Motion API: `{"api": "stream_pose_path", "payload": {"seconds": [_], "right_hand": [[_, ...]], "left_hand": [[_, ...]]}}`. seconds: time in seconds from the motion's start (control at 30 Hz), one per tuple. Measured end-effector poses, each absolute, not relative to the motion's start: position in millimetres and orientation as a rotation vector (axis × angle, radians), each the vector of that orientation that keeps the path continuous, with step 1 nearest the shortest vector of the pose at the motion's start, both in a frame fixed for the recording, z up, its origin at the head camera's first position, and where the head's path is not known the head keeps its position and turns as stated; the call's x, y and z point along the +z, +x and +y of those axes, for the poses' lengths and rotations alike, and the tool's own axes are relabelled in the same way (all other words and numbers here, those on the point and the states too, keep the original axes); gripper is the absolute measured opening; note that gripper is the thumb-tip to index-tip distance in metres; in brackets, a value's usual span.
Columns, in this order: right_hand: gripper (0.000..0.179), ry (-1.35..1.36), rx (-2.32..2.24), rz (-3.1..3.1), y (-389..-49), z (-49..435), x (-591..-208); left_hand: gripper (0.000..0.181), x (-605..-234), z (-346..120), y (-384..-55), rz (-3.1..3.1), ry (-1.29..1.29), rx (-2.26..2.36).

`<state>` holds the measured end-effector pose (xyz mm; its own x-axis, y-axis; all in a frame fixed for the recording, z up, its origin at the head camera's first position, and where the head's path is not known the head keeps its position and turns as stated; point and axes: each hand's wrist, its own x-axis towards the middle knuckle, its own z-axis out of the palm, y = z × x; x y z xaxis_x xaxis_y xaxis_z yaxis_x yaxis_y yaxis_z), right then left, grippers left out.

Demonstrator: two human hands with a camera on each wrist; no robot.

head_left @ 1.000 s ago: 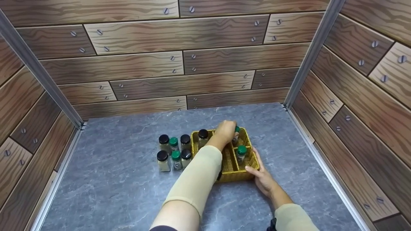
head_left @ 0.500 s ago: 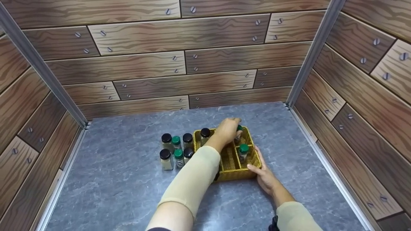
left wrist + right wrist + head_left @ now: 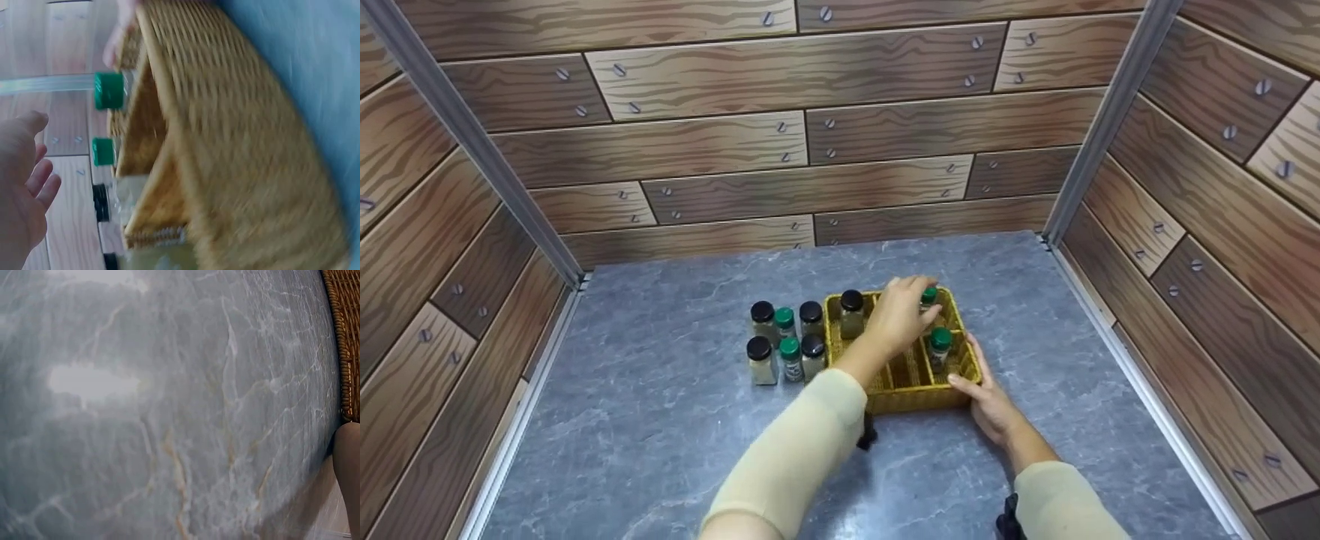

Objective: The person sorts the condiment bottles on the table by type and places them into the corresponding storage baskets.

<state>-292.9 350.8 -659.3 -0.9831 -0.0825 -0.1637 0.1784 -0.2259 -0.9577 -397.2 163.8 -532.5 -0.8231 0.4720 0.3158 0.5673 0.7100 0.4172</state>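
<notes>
A yellow-brown woven basket (image 3: 922, 400) with dividers stands on the table. My left hand (image 3: 898, 311) hovers over its back part with fingers loosely spread; in the left wrist view this hand (image 3: 22, 185) holds nothing and is apart from the caps. Just past its fingertips stands a green-capped spice jar (image 3: 929, 294) in the back right compartment. A second green-capped jar (image 3: 940, 343) is upright in the front right compartment, and a black-capped jar (image 3: 852, 315) at the back left. My right hand (image 3: 994, 409) grips the basket's right front corner, thumb on the rim, fingers along the outer side.
Left of the basket, two rows of jars stand on the grey marbled table (image 3: 660, 405), among them a black-capped jar (image 3: 761, 360) and a green-capped jar (image 3: 791, 360). Wood-patterned walls (image 3: 720, 139) enclose the table at the back and sides.
My left hand has let go of the green-capped jar in the back right compartment, its fingers opening and drawing back leftward. The right hand keeps its hold on the basket. The head view has shifted slightly.
</notes>
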Motion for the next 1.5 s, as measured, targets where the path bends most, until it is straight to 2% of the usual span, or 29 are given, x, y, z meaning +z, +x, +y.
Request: {"api": "stream_pose_path", "payload": {"seconds": [0.67, 1.13, 1.5], "right_hand": [[0.098, 0.093, -2.330, 1.855, -294.4, 353.7, -657.4], [0.096, 0.084, -2.315, 1.860, -292.3, 353.1, -659.0], [0.097, 0.111, -2.294, 1.874, -294.6, 352.3, -655.9]], "left_hand": [[0.046, -585.2, 108.2, -297.1, -2.480, -0.529, -1.153], [0.042, -617.8, 48.0, -267.7, -2.385, -0.410, -1.285], [0.040, -643.5, -15.4, -264.0, -2.321, -0.281, -1.335]]}}
